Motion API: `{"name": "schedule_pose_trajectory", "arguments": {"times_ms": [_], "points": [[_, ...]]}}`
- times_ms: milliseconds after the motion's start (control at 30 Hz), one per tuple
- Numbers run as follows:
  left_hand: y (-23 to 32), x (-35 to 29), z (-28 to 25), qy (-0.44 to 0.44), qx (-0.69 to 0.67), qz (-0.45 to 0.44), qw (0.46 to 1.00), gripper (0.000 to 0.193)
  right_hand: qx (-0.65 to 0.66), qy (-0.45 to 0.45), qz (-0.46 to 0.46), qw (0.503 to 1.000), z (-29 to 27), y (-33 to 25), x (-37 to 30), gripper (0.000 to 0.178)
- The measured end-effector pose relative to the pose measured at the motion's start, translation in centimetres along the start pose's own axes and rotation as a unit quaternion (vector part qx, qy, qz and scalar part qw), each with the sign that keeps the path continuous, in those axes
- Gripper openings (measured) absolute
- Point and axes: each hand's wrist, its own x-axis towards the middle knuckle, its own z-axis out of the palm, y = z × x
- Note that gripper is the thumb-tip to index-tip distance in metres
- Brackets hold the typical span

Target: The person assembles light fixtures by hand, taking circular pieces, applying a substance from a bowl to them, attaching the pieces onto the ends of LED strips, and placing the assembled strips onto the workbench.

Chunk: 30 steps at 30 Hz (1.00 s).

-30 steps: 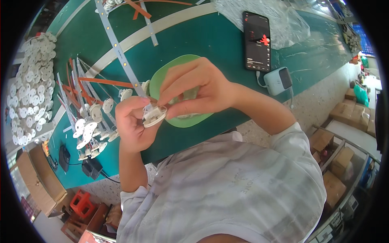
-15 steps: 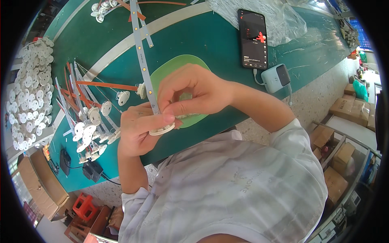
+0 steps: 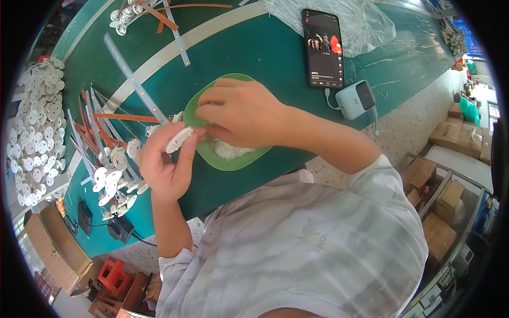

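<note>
My left hand (image 3: 165, 164) grips a round white plastic end cap (image 3: 179, 140) between thumb and fingers. From the cap a thin white LED strip (image 3: 139, 89) sticks up and away to the far left, with small yellowish chips along it. My right hand (image 3: 238, 114) is over a green bowl (image 3: 233, 165), its fingers curled in. Whether anything is between those fingertips is hidden. Inside the bowl lie small whitish translucent pieces (image 3: 231, 150). The two hands are close together, the right one a little farther from me.
Left of my hands lies a heap of LED strips with white caps (image 3: 114, 175) and orange strips. A big pile of white discs (image 3: 40, 127) fills the far left. A phone (image 3: 323, 47), a power bank (image 3: 356, 99) and clear plastic film (image 3: 366, 32) are at the right.
My hands have parted. The left has moved left with the cap and strip, which now tilts leftward. My right hand has left the cap and is over the bowl.
</note>
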Motion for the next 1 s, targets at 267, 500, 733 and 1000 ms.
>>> {"name": "schedule_pose_trajectory", "arguments": {"times_ms": [267,500,733,1000], "points": [[-0.3,-0.2,0.2,0.06,-0.039,-0.035,0.997,0.038,-0.017,-0.171,-0.037,0.984,0.0,-0.1,-0.7,0.02],[0.5,0.5,0.5,0.028,0.043,-0.04,0.998,0.051,0.035,-0.18,-0.034,0.982,-0.2,-0.1,-0.4,0.009],[-0.1,0.6,1.0,0.031,0.055,-0.043,0.997,0.055,0.08,-0.115,-0.021,0.99,-0.3,0.1,-0.3,0.017],[0.4,0.8,1.0,0.011,0.068,-0.041,0.997,0.047,0.073,-0.118,-0.033,0.99,-0.3,0.3,-0.3,0.025]]}}
